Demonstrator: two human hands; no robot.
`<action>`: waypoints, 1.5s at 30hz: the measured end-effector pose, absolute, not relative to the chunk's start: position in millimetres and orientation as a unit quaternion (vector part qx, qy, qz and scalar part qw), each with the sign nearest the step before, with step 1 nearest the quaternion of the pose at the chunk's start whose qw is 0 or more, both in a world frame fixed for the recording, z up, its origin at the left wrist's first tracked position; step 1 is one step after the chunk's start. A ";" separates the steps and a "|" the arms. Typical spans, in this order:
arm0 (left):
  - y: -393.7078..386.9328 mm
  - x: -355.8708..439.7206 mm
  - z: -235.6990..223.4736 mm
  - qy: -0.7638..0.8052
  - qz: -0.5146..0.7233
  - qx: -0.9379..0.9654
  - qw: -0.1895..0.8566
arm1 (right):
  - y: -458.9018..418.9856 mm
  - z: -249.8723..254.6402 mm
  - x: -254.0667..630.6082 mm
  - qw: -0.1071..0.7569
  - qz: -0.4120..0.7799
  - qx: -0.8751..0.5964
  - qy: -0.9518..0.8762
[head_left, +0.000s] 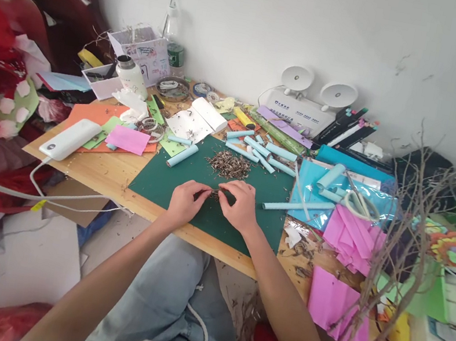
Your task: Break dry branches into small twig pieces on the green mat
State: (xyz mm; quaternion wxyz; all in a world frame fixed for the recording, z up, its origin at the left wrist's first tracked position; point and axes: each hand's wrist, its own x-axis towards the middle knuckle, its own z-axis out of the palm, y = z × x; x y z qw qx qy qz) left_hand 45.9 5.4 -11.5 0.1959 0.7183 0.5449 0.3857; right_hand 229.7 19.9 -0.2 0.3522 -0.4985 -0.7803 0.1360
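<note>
My left hand and my right hand meet over the front part of a dark green mat. Thumbs and forefingers of both hands are pinched around a small dark twig piece, too small to make out well. Just beyond my fingers lies a heap of short brown twig bits. Several light blue paper tubes are grouped behind the heap. One short blue tube rests at the mat's left, and a longer one crosses its right edge.
Scissors lie on a blue plastic packet at the right. Tall bare branches rise at the right front beside pink paper. A white power bank with a cable sits left. An open white bottle and an emergency light stand behind.
</note>
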 end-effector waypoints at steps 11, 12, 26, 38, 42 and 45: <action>2.7 45.7 -10.6 0.536 0.376 0.730 0.195 | 20.5 0.1 227.7 0.355 0.136 -0.500 -0.778; 2.3 45.9 -11.0 0.533 0.374 0.734 0.190 | 20.4 0.1 227.2 0.353 0.134 -0.504 -0.777; -0.3 47.2 -10.0 0.531 0.383 0.737 0.170 | 20.0 -3.8 223.1 0.359 0.110 -0.554 -0.743; 1.7 46.1 -10.8 0.546 0.378 0.725 0.181 | 19.3 -2.5 223.6 0.369 0.158 -0.498 -0.769; 1.7 46.6 -11.8 0.538 0.372 0.735 0.176 | 19.2 -4.2 222.9 0.371 0.150 -0.492 -0.773; 1.7 47.2 -13.0 0.533 0.364 0.744 0.170 | 18.7 -2.8 221.0 0.360 0.143 -0.502 -0.773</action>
